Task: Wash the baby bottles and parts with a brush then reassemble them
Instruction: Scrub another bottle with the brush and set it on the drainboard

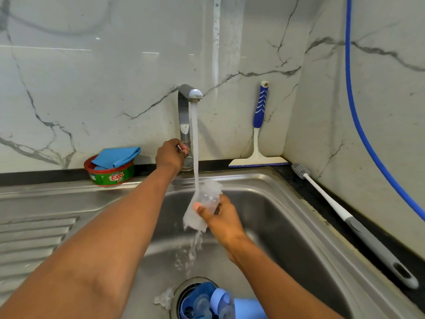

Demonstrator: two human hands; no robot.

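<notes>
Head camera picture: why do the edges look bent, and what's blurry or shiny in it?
In the head view, the wide lens bows the sink rim; the bottle in the right hand smears under running water; light streaks glare on the marble wall; the left hand on the tap looks sharp.

Hands: two, left hand (169,155), right hand (222,218)
Clear bottle (205,203): one
Brush (354,224): one
Squeegee (258,139): one
Soap tub (109,173): one
Cloth (117,156): one
Tap (184,116): one

The steel sink (287,226) holds blue bottle parts (207,300) at its drain — soap tub (110,176), squeegee (258,155), brush (358,229) on the ledge (46,178).
</notes>
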